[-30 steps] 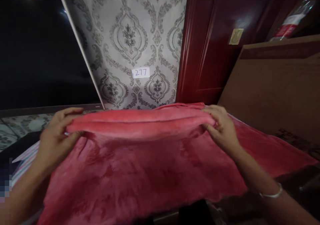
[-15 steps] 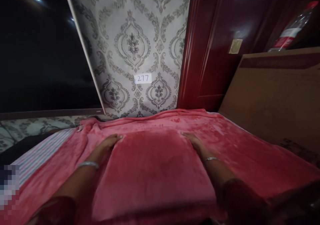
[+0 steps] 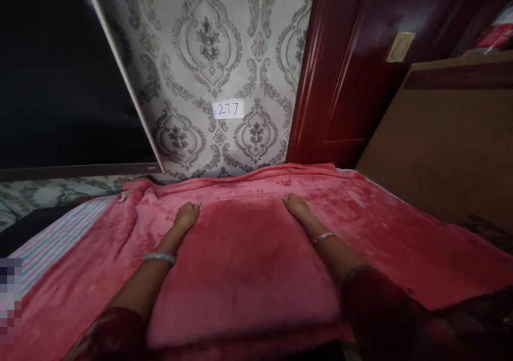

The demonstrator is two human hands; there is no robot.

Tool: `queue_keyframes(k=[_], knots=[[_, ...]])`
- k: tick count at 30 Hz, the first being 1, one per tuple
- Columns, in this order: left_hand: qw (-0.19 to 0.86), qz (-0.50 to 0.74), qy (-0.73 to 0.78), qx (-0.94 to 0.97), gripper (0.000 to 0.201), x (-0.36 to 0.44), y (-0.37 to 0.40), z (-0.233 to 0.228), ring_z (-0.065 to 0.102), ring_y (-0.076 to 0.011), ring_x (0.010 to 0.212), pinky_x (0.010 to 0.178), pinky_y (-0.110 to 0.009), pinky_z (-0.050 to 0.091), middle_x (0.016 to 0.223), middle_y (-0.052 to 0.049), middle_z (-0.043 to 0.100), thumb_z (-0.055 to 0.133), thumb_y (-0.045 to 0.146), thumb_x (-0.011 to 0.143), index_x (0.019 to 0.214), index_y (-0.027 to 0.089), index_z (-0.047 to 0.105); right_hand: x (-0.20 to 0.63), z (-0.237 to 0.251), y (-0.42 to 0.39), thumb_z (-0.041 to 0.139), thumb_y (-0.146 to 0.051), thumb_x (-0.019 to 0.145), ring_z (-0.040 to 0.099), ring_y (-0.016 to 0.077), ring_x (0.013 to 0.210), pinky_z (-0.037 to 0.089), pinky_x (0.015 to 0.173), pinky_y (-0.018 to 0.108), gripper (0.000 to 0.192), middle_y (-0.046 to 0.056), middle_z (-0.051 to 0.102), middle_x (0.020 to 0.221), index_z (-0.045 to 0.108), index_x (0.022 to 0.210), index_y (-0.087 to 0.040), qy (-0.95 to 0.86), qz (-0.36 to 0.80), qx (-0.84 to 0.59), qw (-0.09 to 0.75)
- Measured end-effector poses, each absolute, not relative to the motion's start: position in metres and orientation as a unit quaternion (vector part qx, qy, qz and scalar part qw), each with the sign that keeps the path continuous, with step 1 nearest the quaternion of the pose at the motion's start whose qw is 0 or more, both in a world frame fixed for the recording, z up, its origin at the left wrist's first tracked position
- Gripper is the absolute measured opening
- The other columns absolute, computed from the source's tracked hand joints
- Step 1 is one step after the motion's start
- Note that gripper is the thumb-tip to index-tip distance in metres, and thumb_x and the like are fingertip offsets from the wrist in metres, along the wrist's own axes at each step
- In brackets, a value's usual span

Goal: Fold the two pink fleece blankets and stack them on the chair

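Note:
A folded pink-red plush blanket point(image 3: 248, 265) lies in front of me, on a wider spread of the same pink plush point(image 3: 385, 232). My left hand point(image 3: 187, 214) is closed at its far left corner, the thumb along the edge. At the far right corner, my right hand point(image 3: 295, 207) pinches the cloth, with its fingers curled under and partly hidden. Both forearms lie along the sides of the folded part, each with a bracelet at the wrist. The near edge of the fold drops into shadow.
A striped sheet point(image 3: 66, 238) shows at the left, below a large dark screen point(image 3: 68, 77). Patterned wallpaper with a paper label "277" point(image 3: 228, 109) stands behind. On the right are a dark red door panel point(image 3: 348, 99), a cardboard box point(image 3: 449, 147) and a bottle point(image 3: 497, 36).
My hands have curled in more tightly at the far corners and drawn slightly closer together. The view has tilted down a little, and the bottle is now partly cut off.

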State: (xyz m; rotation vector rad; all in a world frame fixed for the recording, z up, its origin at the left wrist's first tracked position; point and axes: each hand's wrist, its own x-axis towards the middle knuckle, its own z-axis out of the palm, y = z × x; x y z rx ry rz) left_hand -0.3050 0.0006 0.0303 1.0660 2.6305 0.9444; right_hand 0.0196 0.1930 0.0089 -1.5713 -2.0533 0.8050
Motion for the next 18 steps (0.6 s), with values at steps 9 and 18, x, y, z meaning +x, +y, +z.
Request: queue_keyframes(k=[9,18], knots=[[0.049,0.347,0.892,0.286,0.037,-0.324,-0.019,0.007,0.062,-0.0268,0.076,0.068,-0.035,0.043,0.063,-0.008,0.059,0.034,0.039,0.091,0.058,0.026,0.042,0.030,-0.013,0.188,0.036,-0.037,0.103,0.066,0.0258,0.108,0.045,0.083,0.030,0.041,0.020,0.071,0.113,0.068,0.115,-0.013,-0.726,0.209,-0.629,0.185],[0.104,0.462,0.837,0.275,0.030,-0.314,-0.020,0.017,0.059,-0.0239,0.077,0.071,-0.032,0.045,0.057,-0.001,0.053,0.050,0.034,0.085,0.058,0.024,0.046,0.028,-0.014,0.188,0.040,-0.037,0.101,0.065,0.0249,0.102,0.044,0.081,0.029,0.039,0.018,0.072,0.107,0.071,0.106,-0.013,-0.712,0.248,-0.618,0.222]])
